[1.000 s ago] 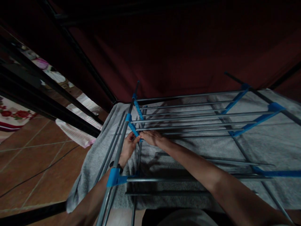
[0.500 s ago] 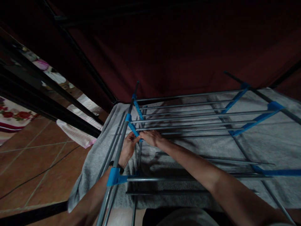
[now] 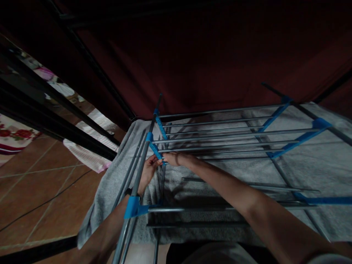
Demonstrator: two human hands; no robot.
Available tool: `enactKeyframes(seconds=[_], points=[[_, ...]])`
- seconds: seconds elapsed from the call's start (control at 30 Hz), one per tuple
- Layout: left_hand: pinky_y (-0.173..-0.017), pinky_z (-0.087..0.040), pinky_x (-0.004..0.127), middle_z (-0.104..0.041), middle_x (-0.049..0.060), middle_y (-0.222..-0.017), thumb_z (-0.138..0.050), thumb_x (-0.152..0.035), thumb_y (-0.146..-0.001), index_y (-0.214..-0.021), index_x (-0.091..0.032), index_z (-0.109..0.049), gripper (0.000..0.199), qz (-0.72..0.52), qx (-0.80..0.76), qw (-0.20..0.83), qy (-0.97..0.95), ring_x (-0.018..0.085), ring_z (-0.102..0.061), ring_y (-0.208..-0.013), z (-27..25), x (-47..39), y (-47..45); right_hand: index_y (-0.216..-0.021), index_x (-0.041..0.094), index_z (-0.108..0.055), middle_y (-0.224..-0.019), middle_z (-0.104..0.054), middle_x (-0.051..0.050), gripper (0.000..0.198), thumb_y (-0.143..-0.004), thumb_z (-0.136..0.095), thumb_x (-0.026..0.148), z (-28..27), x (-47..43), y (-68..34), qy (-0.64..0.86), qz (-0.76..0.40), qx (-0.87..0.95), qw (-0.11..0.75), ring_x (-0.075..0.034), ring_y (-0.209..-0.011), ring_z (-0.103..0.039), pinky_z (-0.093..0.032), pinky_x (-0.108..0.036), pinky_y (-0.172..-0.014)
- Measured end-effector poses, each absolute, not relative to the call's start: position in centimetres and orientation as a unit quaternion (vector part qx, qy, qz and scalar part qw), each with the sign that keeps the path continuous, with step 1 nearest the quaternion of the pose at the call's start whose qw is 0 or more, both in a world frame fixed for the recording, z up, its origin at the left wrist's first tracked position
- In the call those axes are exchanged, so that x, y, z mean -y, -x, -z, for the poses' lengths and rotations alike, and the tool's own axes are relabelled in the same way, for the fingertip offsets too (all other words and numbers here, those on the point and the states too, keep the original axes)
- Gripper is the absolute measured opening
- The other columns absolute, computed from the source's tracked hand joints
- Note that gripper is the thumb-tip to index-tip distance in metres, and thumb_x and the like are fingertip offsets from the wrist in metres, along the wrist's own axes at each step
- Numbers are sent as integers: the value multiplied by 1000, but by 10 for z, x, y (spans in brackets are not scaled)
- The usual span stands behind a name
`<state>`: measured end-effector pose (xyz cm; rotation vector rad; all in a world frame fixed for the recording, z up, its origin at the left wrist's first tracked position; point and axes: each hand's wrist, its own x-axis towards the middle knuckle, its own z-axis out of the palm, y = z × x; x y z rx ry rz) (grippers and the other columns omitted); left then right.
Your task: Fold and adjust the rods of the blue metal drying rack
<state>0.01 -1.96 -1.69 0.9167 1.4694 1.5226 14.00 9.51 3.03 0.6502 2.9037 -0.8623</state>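
Observation:
A metal clothes drying rack (image 3: pixel 220 138) with blue plastic joints stands before me. My left hand (image 3: pixel 148 169) reaches past the left side pole, its fingertips pinching the lower end of a blue plastic bracket (image 3: pixel 155 149). From the other side my right hand (image 3: pixel 176 159) meets it there, fingers closed at the left end of a thin metal rod (image 3: pixel 233 160) that runs to the bracket. The exact grip of the right fingertips is partly hidden. Nearer me, a blue corner joint (image 3: pixel 132 207) sits on the left pole, beside my left forearm.
A grey blanket (image 3: pixel 115 198) lies under the rack. Black metal bars (image 3: pixel 82 137) cross on the left, with a tiled floor (image 3: pixel 49 183) and a thin cable (image 3: pixel 55 197) beyond. Dark red cloth (image 3: pixel 192 73) hangs behind. Loose-ended rods (image 3: pixel 198 224) lie low near me.
My right hand has shifted slightly, its fingers bending lower around the rod end beside the bracket. My left hand stays at the bracket. The view has moved a little.

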Motion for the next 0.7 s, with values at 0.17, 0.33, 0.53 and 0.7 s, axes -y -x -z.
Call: enactKeyframes(seconds=[0.17,0.33,0.53,0.7], points=[[-72,-54,34,-75,6,-82,-90,-40,-62,-89,-17,-73,39,-593,-589,394,-382,23,-67,-81,11,19,-1,-130,20,-58,-122,-72,-10,32,-105,-42,32,-24,-88,-150,-203,203,-958,17,-25,-107,-70,-56,-35,-85],[-71,-55,33,-75,5,-81,-91,-40,-60,-89,-16,-73,42,-594,-596,387,-378,22,-67,-79,10,18,-1,-129,15,-57,-120,-72,-15,34,-106,-35,25,-20,-81,-152,-187,143,-972,-28,-25,-107,-70,-53,-36,-93],[-71,-56,33,-74,4,-78,-90,-43,-61,-85,-17,-72,39,-586,-603,387,-380,21,-67,-78,10,18,-1,-128,20,-60,-113,-75,-10,30,-105,-44,32,-6,-79,-154,-203,185,-960,59,-25,-102,-72,-55,-35,-87],[-72,-55,33,-75,5,-81,-90,-42,-61,-90,-17,-73,42,-588,-597,395,-378,23,-68,-81,8,18,-2,-127,19,-62,-122,-73,-10,27,-104,-50,27,-5,-92,-144,-212,233,-949,14,-22,-109,-70,-53,-31,-90]])
